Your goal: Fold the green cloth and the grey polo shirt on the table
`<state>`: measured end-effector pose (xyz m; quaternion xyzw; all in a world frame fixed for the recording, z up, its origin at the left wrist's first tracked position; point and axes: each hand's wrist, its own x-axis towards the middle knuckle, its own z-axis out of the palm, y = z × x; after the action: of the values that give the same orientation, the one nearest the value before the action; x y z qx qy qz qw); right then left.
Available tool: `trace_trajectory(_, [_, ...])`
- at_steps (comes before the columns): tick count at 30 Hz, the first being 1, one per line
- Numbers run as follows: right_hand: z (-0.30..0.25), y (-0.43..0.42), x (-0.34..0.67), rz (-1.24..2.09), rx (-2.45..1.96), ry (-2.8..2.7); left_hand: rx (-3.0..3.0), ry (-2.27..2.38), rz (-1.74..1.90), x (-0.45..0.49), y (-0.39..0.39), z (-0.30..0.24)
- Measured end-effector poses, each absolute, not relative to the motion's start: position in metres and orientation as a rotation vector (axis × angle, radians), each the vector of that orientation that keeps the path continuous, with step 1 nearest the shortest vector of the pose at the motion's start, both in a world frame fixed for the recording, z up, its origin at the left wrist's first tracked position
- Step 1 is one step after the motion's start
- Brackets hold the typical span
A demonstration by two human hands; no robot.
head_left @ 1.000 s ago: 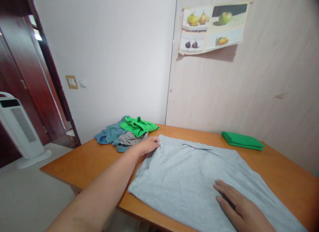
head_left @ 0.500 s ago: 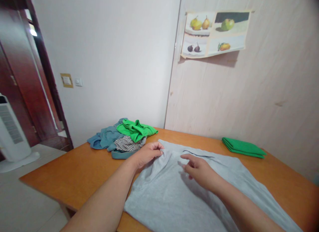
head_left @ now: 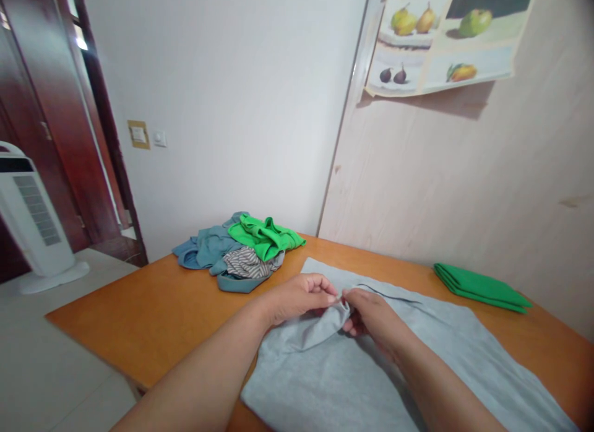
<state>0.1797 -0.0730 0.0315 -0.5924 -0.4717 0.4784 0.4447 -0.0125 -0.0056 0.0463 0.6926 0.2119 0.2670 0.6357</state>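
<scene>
A light grey shirt (head_left: 417, 358) lies spread on the orange wooden table (head_left: 153, 308). My left hand (head_left: 299, 296) pinches a fold of the grey fabric at the shirt's far left corner and lifts it a little off the table. My right hand (head_left: 374, 314) meets it from the right, fingers closed on the same raised fold. Both forearms reach in from the bottom of the view.
A heap of unfolded clothes (head_left: 241, 249), blue, striped and green, sits at the table's far left. A folded green garment (head_left: 480, 286) lies at the far right by the wall. A white fan heater (head_left: 32, 221) stands on the floor at left.
My right hand left the shirt's near right part and came up to the far left corner. My left hand drew that corner inward, bunching and lifting the fabric.
</scene>
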Motion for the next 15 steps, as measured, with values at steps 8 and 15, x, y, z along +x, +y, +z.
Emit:
trace_trajectory(8, [0.064,-0.094,0.208,1.210,-1.555,-1.646,1.917,0.849,0.757,-0.020,0.015,0.032])
trace_trajectory(15, [0.072,-0.098,0.218,1.262,-1.490,-1.665,2.044,0.767,0.396,-0.018,0.004,0.027])
